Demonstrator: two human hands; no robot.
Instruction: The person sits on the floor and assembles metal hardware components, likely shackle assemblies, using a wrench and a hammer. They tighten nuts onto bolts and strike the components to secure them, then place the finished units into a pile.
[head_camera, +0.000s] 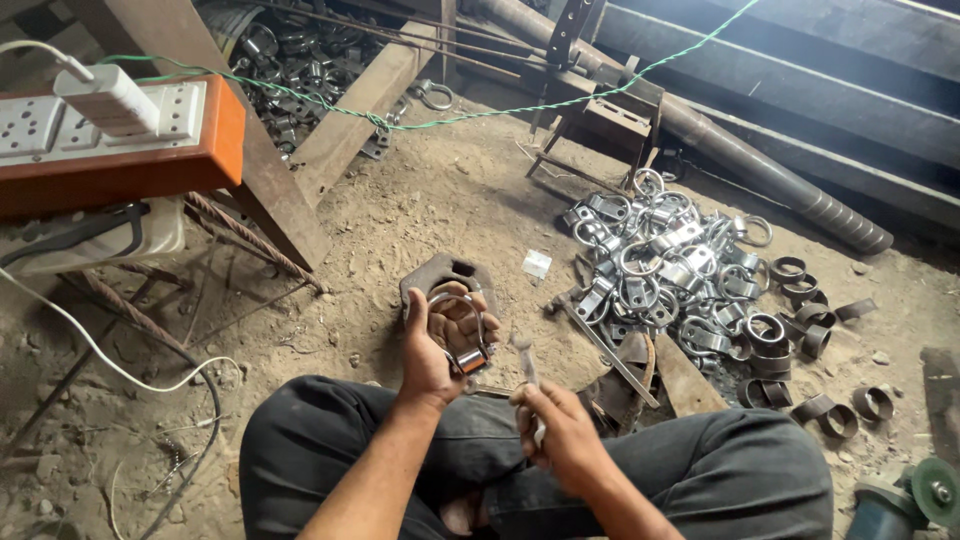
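Right hand (556, 425), nearest, grips a small metal tool (528, 372) above the crossed legs. Left hand (437, 345) clenches a round metal clamp (463, 330). Beyond them, a pile of clamps (665, 270) lies on the sandy floor (440, 200), toward its right edge.

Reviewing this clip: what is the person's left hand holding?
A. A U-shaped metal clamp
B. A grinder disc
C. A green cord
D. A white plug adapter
A: the left hand grips a shiny U-shaped metal clamp held up over the lap, while the right hand holds a small metal piece.
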